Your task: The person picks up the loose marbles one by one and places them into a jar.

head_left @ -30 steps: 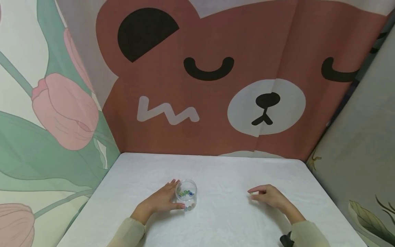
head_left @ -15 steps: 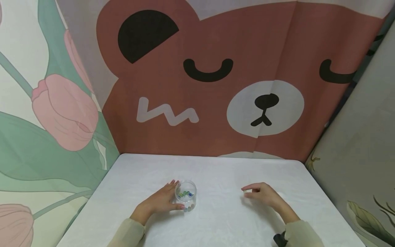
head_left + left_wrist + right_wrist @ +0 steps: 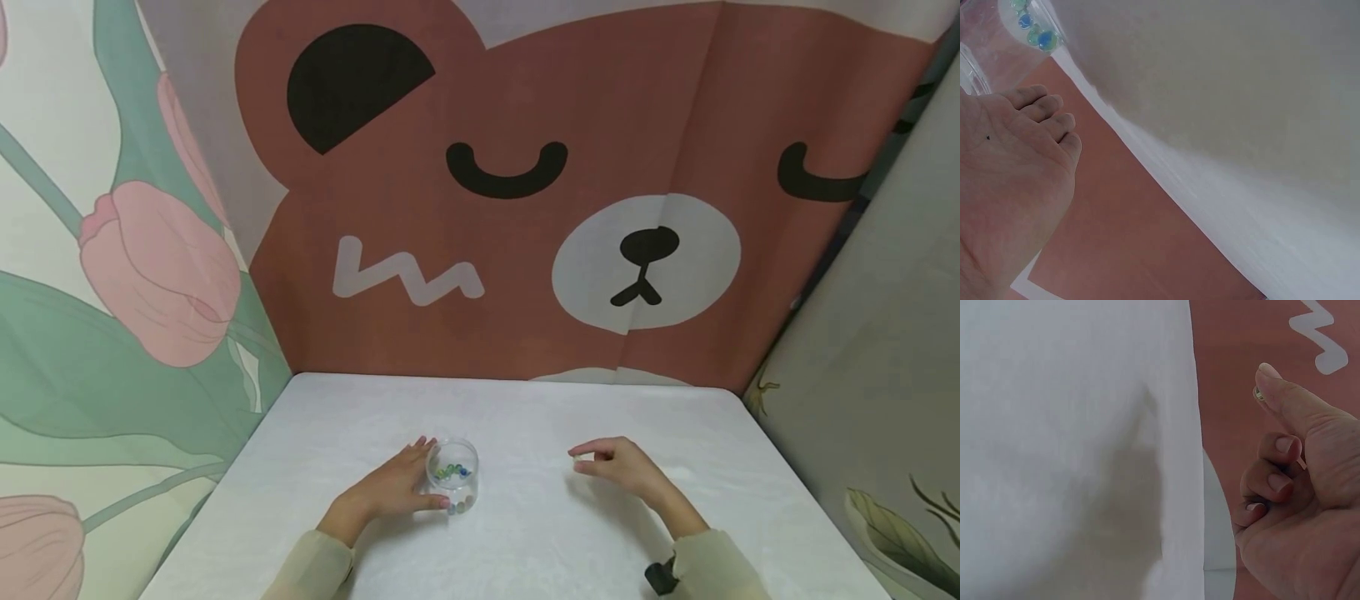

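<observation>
A clear round jar point(image 3: 468, 490) stands left of the middle of the white table, with several green and blue glass marbles point(image 3: 453, 472) inside. My left hand point(image 3: 392, 483) holds the jar from its left side, thumb at the front and fingers toward the back. In the left wrist view the marbles point(image 3: 1045, 40) show through the jar's wall at the upper left. To the right of the jar, above the cloth, my right hand point(image 3: 626, 468) pinches a small clear marble point(image 3: 1259, 394) with a yellow-green streak between thumb and index finger. Its other fingers are curled in.
White cloth covers the table point(image 3: 525, 550). A brown bear-print curtain point(image 3: 517, 275) hangs behind the far edge, a tulip-print one point(image 3: 157, 275) at the left, and a grey one point(image 3: 862, 333) at the right.
My right hand has moved left across the table toward the jar, carrying the marble. My left hand and the jar have stayed in place.
</observation>
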A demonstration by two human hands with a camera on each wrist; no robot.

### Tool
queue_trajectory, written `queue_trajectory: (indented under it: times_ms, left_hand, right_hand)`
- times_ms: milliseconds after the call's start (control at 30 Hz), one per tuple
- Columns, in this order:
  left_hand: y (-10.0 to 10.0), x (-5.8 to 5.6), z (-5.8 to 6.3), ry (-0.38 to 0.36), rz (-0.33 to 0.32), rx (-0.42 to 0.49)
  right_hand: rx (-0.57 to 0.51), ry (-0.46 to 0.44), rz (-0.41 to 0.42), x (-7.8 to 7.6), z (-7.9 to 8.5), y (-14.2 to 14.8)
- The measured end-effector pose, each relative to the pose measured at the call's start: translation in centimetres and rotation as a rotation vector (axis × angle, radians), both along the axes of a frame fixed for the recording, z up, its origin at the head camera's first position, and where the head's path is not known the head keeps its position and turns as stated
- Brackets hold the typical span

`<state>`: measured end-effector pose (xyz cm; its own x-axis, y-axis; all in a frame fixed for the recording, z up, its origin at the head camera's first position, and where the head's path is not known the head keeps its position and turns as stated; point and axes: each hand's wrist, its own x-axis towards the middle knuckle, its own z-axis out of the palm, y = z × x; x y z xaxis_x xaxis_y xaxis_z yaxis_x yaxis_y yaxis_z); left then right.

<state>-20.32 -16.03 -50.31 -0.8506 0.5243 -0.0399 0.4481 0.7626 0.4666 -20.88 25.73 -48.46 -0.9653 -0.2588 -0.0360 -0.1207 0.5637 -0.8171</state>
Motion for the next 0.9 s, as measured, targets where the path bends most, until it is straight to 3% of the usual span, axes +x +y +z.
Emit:
queue_trajectory:
  times_ms: [233, 900]
  left_hand:
    - [0.0, -0.2, -0.5, 0.007, -0.001, -0.003]
    - [-0.1, -0.3, -0.2, 0.001, 0.006, -0.013]
  right_hand:
    - [0.002, -0.009, 0.007, -0.2, 0.3, -1.3]
    - [-0.043, 0.006, 0.087, -0.8, 1.2, -5.3]
